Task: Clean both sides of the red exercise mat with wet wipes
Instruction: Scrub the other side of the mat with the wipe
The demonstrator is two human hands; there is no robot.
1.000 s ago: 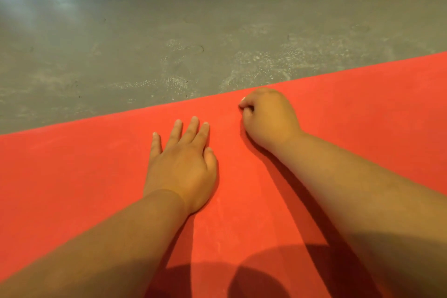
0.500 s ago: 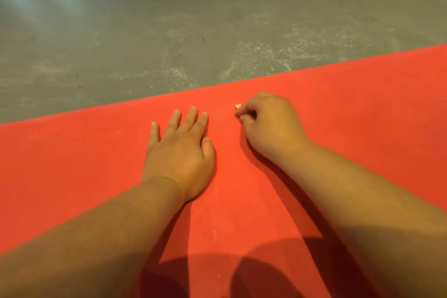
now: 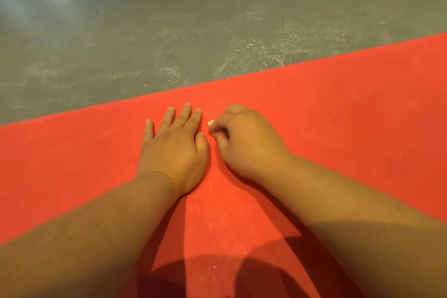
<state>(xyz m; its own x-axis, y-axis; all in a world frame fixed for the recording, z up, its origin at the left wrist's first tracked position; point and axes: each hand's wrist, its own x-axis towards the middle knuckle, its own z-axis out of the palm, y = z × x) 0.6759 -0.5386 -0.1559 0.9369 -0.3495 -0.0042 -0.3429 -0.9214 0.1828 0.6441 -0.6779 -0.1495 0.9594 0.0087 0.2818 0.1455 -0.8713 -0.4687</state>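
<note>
Partly inside right grip (image 3: 246,145), white scrap (image 3: 211,122)

The white scrap (image 3: 211,122) in the right hand's (image 3: 246,143) grip is too small to identify.

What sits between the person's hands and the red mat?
Nothing visible under the left hand, which lies flat on the red mat. The right hand pinches a small pale scrap, perhaps a wipe, at its fingertips.

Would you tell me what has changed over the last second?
The right hand, pinching a small white wipe, slid back from the far edge of the red mat, toward the left hand. The left hand stayed flat on the mat; nothing was let go.
</note>
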